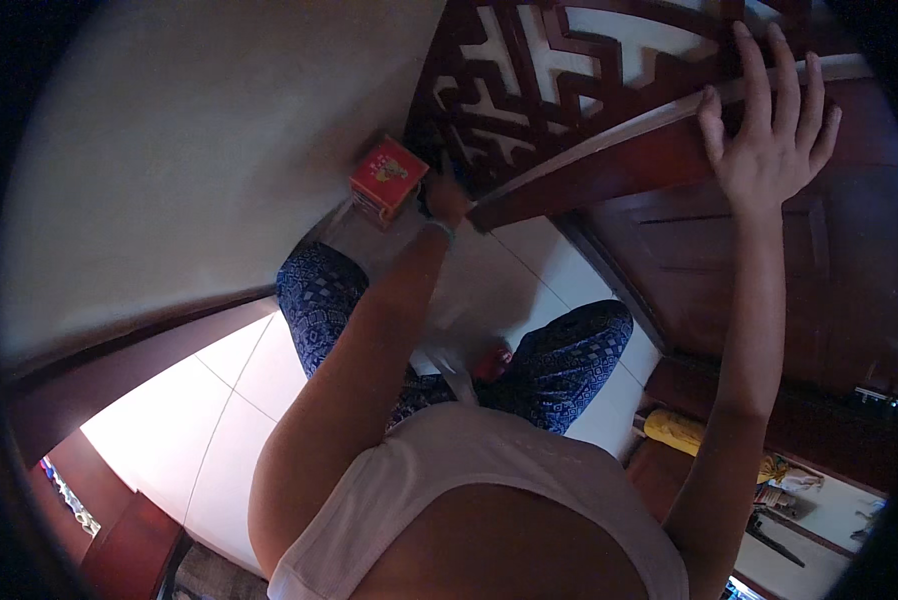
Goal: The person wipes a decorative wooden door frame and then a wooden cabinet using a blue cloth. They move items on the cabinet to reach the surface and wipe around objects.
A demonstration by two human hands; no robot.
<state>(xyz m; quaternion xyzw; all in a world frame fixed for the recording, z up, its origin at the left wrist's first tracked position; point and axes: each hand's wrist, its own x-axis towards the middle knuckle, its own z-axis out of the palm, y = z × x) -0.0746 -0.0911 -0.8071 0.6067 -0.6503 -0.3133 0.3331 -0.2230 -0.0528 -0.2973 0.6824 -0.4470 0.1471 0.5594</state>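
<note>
My left hand [447, 196] reaches down into the dark corner beside a red cardboard box [389, 172] with a gold picture on top. Its fingers are in shadow next to a dark thing, so I cannot tell whether they hold anything. A bracelet circles that wrist. Spread fingers of my right hand [771, 150] rest against the top edge of a dark wooden rail [629, 165], holding nothing. Between my knees, in patterned blue trousers [569, 367], lies a red object [494, 364], partly hidden, near some clear plastic-like material.
A pale wall [194, 165] rises on the left. Dark wooden latticework [539, 82] stands behind the rail, with a panelled wooden cabinet [734, 255] at right. A yellow item [672, 431] sits near open shelving at lower right. White floor tiles [231, 382] show below.
</note>
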